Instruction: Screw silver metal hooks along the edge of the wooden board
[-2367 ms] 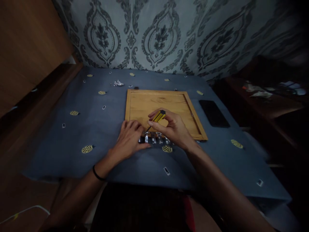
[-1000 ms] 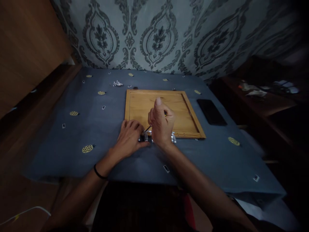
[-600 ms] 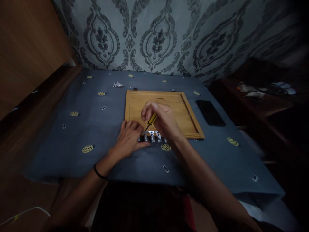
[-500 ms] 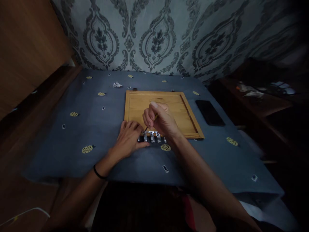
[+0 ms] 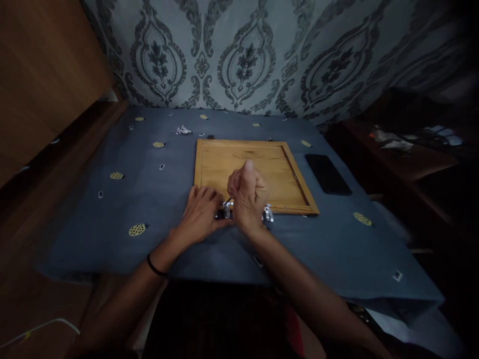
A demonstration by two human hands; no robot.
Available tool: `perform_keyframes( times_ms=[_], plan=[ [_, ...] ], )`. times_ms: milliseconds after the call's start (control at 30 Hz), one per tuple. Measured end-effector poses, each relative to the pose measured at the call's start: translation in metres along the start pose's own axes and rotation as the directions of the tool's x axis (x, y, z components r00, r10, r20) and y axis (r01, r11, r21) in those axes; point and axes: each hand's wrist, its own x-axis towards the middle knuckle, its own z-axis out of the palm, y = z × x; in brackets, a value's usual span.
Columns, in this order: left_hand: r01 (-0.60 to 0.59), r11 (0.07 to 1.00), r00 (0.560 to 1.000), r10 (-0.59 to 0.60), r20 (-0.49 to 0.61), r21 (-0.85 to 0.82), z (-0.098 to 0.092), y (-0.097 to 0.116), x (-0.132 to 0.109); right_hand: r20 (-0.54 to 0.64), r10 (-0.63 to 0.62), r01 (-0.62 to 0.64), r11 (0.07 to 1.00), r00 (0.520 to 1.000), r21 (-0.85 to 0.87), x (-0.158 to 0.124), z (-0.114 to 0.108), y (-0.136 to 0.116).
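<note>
A framed wooden board [image 5: 215, 164] lies flat on the blue cloth. At its near edge sits a shiny metal piece [image 5: 268, 213] with several prongs, its middle hidden behind my right hand. My left hand [image 5: 202, 207] grips the left end of this piece, thumb on the near side and fingers over the board's corner. Closed in a fist above the near edge, my right hand [image 5: 249, 194] holds what looks like a screwdriver [image 5: 229, 200]. Only its thin dark shaft shows, slanting down to the metal piece beside my left fingertips; the handle is hidden.
A black phone [image 5: 328, 174] lies right of the board. Small silvery metal parts [image 5: 183, 130] rest at the back left of the cloth-covered table [image 5: 157, 194]. A patterned wall [image 5: 245, 65] stands behind. Clutter sits on a dark side surface [image 5: 419, 154] at right.
My right fist has turned, its thumb now pointing up and away, and its wrist has swung left over the metal piece. My left hand stays in place. The view has shifted slightly.
</note>
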Motion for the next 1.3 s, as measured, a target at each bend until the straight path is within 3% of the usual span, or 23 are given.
perform_keyframes(
  times_ms=[100,233,333,533,1067,1200,1300],
  plan=[
    [0.014,1.0,1.0,-0.014,-0.007,0.001,-0.001,0.001,0.001,0.049,0.007,-0.009,0.999,0.999,0.039,0.009,-0.001,-0.011],
    [0.0,1.0,0.999,0.001,-0.032,0.002,-0.001,0.001,0.0,-0.023,-0.11,0.111,0.993,0.994,0.041,0.019,-0.002,-0.035],
    [-0.009,1.0,0.999,0.009,-0.037,-0.007,-0.001,0.0,-0.001,-0.01,-0.106,0.106,0.992,0.994,0.065,0.019,-0.005,-0.043],
    [-0.002,1.0,1.0,0.002,-0.026,-0.016,-0.001,0.0,-0.001,0.04,0.035,-0.039,0.995,0.999,0.094,0.015,-0.011,-0.025],
    [-0.004,0.999,0.999,0.006,-0.033,0.033,0.0,0.002,0.0,0.088,0.059,-0.071,0.988,0.994,0.137,0.015,-0.008,-0.009],
    [-0.001,0.999,1.0,0.002,-0.019,0.038,0.0,0.002,-0.001,0.214,0.085,-0.118,0.982,0.973,0.149,0.016,-0.009,-0.009],
    [-0.001,1.0,1.0,0.001,-0.008,0.015,0.0,0.001,-0.001,0.391,0.097,-0.175,0.97,0.915,0.171,0.018,-0.012,-0.009]
  ],
)
